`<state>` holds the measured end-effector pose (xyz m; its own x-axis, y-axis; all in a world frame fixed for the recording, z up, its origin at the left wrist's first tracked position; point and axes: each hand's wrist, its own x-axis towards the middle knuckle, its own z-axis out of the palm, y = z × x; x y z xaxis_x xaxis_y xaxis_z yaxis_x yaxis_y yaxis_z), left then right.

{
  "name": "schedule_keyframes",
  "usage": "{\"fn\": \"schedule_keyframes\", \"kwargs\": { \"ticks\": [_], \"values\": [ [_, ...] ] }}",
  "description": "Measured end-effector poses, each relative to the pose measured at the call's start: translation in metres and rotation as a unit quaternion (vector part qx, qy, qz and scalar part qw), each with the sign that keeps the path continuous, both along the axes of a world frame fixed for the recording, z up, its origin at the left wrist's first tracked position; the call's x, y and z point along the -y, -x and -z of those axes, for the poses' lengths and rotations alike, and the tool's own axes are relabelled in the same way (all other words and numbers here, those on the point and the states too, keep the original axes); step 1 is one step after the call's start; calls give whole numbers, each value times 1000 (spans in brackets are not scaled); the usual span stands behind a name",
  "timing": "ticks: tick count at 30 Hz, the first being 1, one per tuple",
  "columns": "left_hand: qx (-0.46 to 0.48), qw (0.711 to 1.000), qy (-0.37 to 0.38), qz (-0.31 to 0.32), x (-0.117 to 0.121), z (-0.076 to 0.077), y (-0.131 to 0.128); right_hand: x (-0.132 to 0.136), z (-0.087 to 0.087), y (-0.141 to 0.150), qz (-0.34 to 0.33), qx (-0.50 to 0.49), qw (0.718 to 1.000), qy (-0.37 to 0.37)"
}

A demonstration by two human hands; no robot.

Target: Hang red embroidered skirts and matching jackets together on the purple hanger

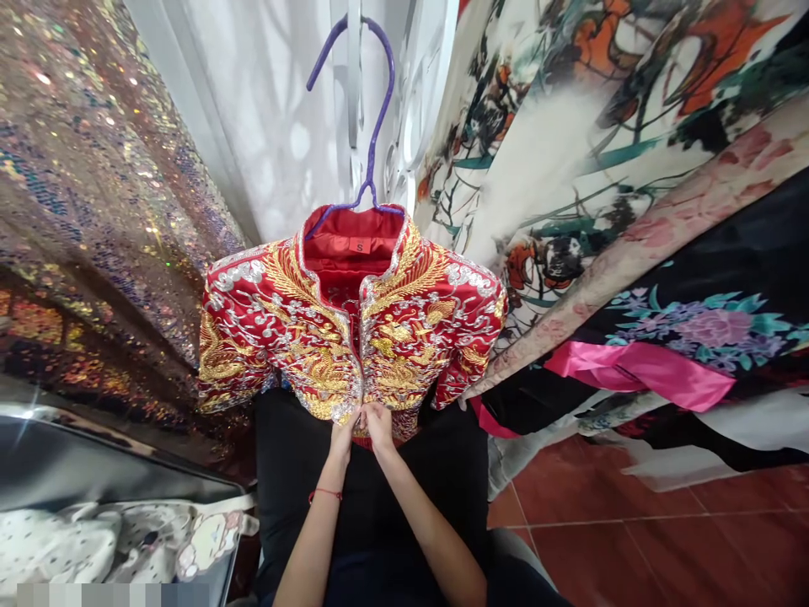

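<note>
A red jacket (404, 329) thick with gold and silver embroidery hangs in front of me on a purple hanger (372, 126). A small size tag shows inside its red collar. Both my hands meet at the bottom of the jacket's front opening. My left hand (345, 432), with a red string round the wrist, pinches the left edge of the hem. My right hand (379, 426) pinches the right edge beside it. The fingers of both are closed on the fabric, touching each other.
A sequin fabric (94, 219) hangs at the left, white curtains (265, 110) behind the hanger. Printed floral garments (632, 169) and a pink sash (638, 371) hang at the right. A black garment (303, 472) hangs below the jacket. Red floor tiles (663, 539) lie at the lower right.
</note>
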<state>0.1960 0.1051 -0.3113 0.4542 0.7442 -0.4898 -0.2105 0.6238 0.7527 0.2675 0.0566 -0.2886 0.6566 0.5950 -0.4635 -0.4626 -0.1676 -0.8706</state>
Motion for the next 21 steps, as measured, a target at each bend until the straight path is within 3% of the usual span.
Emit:
{"fn": "schedule_keyframes", "kwargs": {
  "ticks": [15, 18, 21],
  "values": [
    [-29, 999, -10, -13, 1, 2, 1, -10, -10, 7, 16, -78, 997, -10],
    [-31, 999, -10, -18, 2, 4, 0, -8, -22, 13, 40, -49, 997, -43],
    [-21, 1000, -5, -20, 3, 7, 0, -5, -47, 17, 48, -5, 994, -96]
  ]
}}
